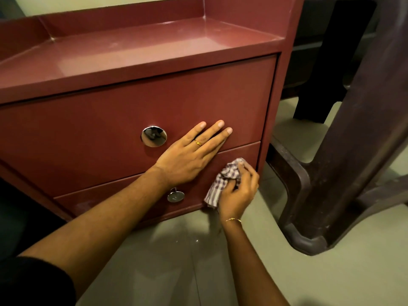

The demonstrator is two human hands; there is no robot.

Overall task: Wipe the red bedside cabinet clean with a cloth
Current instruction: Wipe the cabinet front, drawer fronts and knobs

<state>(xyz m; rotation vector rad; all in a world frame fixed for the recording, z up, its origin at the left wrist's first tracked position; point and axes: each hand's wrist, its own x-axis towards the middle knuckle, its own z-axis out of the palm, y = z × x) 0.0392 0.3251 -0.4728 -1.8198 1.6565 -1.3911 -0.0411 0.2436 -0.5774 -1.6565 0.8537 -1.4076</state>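
The red bedside cabinet [92,120] fills the upper left of the head view, with two drawers and a recessed top shelf. My left hand [189,155] lies flat with straight fingers against the upper drawer front, just right of its round chrome knob [153,136]. My right hand [239,191] grips a crumpled checked cloth [223,180] and holds it against the right end of the lower drawer front. A smaller chrome knob [175,196] sits on the lower drawer, left of the cloth and partly under my left wrist.
A dark brown plastic chair [344,164] stands close to the cabinet's right side, its leg reaching the pale tiled floor [181,261]. A narrow gap separates chair and cabinet. A dark furniture leg [318,89] stands further back.
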